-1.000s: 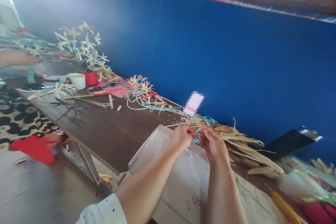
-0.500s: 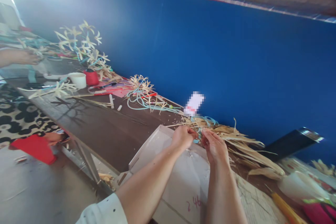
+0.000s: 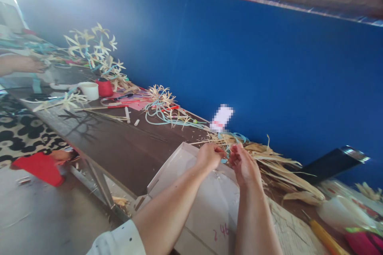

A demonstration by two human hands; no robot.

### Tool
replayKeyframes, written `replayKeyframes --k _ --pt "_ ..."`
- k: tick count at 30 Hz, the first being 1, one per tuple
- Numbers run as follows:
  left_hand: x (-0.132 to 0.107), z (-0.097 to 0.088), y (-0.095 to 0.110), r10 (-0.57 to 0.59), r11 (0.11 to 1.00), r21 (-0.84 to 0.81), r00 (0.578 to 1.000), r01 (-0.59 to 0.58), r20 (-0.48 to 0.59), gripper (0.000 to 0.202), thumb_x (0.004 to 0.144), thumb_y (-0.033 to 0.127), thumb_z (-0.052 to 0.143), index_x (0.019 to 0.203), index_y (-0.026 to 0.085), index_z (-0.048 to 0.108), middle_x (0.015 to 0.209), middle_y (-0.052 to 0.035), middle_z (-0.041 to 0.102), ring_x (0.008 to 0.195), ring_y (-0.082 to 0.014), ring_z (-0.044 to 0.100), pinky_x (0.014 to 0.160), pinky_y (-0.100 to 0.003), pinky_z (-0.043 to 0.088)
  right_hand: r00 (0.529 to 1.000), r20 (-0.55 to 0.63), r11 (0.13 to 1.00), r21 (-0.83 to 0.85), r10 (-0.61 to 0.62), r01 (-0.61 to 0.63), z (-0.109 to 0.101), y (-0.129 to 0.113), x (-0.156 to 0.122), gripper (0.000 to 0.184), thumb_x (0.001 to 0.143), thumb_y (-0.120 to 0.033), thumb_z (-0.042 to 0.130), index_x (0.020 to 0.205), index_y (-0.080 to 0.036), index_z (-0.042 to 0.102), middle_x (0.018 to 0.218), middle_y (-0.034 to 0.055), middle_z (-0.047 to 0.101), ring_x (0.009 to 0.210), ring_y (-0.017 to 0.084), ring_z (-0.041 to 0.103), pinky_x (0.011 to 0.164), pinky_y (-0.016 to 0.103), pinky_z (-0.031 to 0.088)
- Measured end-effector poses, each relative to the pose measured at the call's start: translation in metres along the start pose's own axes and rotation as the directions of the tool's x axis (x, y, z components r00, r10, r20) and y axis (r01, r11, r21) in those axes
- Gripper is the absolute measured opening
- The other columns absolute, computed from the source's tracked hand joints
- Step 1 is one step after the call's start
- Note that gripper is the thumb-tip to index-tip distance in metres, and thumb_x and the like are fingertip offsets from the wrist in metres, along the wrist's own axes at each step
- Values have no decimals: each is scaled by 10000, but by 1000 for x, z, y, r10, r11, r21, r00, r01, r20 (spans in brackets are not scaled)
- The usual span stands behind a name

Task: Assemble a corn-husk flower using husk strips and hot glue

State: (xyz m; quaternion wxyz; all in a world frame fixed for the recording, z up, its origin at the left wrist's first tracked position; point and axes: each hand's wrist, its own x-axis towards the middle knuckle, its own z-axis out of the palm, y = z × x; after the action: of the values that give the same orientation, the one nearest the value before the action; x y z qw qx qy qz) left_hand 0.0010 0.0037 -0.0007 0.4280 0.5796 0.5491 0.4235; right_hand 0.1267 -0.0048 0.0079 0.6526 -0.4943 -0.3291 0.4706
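Note:
My left hand is closed in a pinch above the far edge of a pale cardboard box lid. A narrow light blue strip shows at its fingertips, partly hidden by them. Just to the right, my right hand has its fingers curled and its thumb side raised; anything between those fingers is too small to make out. Behind both hands lies a heap of dry, straw-coloured husk strips, with more light blue ribbon on it.
Husk flowers on blue stems lie along the blue partition. A white cup and a red container stand at left, near another person's hand. At right are a dark flask and a yellow-handled awl.
My right hand's fingers have loosened and tipped upward, slightly apart from the left fingertips. My left hand has barely moved.

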Motion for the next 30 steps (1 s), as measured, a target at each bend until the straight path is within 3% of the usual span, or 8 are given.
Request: replayKeyframes --k 5,11,20,25,27,30 --pt "0 -1 -1 7 1000 13 1000 -7 5 215 668 400 618 738 214 700 679 -10 660 647 -143 559 577 -225 388 999 -2 996 78 51 -51 -1 0 0 296 564 -360 783 759 -191 637 685 -27 631 541 76 553 498 182 470" --pt "-2 -1 0 9 1000 19 1000 -9 7 215 667 394 625 752 211 702 696 -18 666 656 -144 564 594 -226 400 998 21 994 94 61 -63 -2 1 2 318 510 -306 812 745 -192 631 664 -25 631 525 83 556 505 200 489" --pt "0 2 -4 21 1000 9 1000 -21 12 219 662 405 626 746 215 697 675 -12 657 644 -145 559 579 -227 389 1000 0 984 173 30 -29 -3 3 5 318 446 -234 840 675 -165 630 608 -37 614 527 59 531 502 162 473" --pt "-1 0 -3 33 999 21 999 -33 3 206 658 399 625 730 219 695 650 -6 647 635 -144 557 560 -225 373 999 -16 982 187 -32 34 -4 3 6 333 410 -145 834 590 -183 557 615 -67 608 579 59 563 525 132 464" --pt "-1 0 -2 34 999 19 999 -34 3 209 656 401 627 727 216 693 651 -5 646 632 -141 557 558 -223 369 999 -40 988 151 -29 35 -4 3 5 324 438 -148 820 669 -200 600 666 -57 637 592 66 578 533 137 472" --pt "0 1 -3 36 999 14 999 -36 3 210 658 394 628 732 207 690 664 -8 650 633 -134 552 566 -219 371 999 -30 997 75 -11 13 -3 2 3 434 527 -217 788 937 -242 645 773 -22 677 600 85 599 538 171 494"
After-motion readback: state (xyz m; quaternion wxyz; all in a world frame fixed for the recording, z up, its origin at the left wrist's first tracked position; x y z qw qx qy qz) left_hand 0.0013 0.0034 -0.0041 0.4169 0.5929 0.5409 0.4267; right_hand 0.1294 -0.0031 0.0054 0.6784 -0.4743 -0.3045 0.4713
